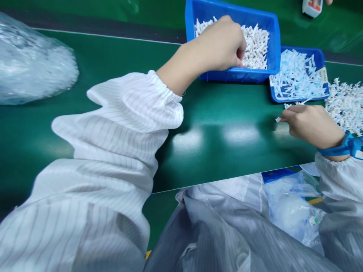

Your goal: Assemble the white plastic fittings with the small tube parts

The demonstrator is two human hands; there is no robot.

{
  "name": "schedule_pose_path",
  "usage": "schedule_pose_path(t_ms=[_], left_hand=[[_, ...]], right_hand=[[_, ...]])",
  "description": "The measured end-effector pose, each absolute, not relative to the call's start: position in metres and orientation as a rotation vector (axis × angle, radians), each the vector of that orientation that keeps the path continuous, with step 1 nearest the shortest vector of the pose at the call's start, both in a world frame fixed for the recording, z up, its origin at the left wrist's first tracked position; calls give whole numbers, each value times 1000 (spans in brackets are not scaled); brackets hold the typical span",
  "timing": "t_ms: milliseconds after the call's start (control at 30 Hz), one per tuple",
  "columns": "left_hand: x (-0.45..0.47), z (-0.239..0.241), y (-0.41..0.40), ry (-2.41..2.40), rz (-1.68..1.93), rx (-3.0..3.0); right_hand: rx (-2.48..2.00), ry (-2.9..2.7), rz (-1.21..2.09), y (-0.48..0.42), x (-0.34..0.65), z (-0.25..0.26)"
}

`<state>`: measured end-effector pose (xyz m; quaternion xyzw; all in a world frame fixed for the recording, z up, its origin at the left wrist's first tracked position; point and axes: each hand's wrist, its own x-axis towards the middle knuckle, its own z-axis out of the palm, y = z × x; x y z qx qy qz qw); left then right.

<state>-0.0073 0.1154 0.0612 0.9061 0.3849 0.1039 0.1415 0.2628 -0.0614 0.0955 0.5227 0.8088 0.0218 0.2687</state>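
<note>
My left hand point(222, 45) reaches into a deep blue bin point(238, 75) filled with small white plastic parts point(256, 47). Its fingers are curled together at the near wall, and whatever they pinch is hidden. At the right, my right hand point(312, 124) is closed, with a small white plastic piece point(278, 119) sticking out between thumb and forefinger. Just beyond that hand sits a shallow blue tray point(302, 100) of white and light-blue slender pieces point(297, 73). A loose pile of white and pale-blue parts point(347, 105) lies on the green surface behind my right wrist.
A clear plastic bag point(36, 64) full of white pieces rests on the green work surface point(124, 53) at the left. Clear bags point(292, 211) lie below the front edge. Across the far side, another person's fingers point(316, 3) touch a white device point(311, 9).
</note>
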Motion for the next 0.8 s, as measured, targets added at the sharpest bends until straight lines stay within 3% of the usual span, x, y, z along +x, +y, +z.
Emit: schedule_pose_path(t_ms=[233,467,633,800], left_hand=[[0,82,96,1263,313,2647],[1,112,46,1091,315,2676],[-2,70,24,579,504,2534],[-5,15,13,539,385,2574]], right_hand=[[1440,2169,151,-67,283,103],[1664,2202,453,-76,348,123],[1747,2318,460,-55,343,133],[1774,2257,168,5,317,104]])
